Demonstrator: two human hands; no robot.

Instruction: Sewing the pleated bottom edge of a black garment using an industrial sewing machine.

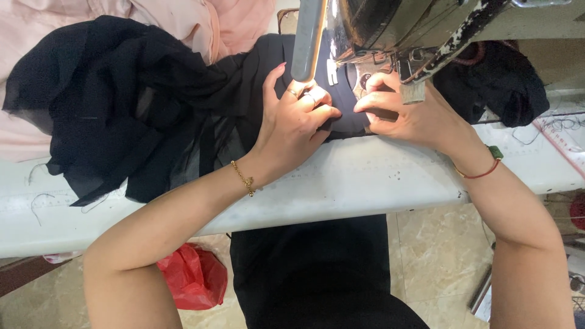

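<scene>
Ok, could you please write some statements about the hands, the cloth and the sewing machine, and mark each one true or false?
1. Both hands, left hand and right hand, press the thin black fabric beneath the grey metal sewing machine. True.
2. The left wrist wears a gold chain bracelet. True.
3. The fabric under the hands is white. False: it is black.
4. A red plastic bag lies on the white table. False: it lies on the floor.

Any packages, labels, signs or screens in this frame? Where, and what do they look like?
No signs or screens show.
Red crumpled plastic bag: on the tiled floor under the white table, left of the dark-clothed lap.
Pale printed measuring strip: along the table's right end, white with red edging.
Left hand and right hand press black fabric; no label shows on it.
</scene>
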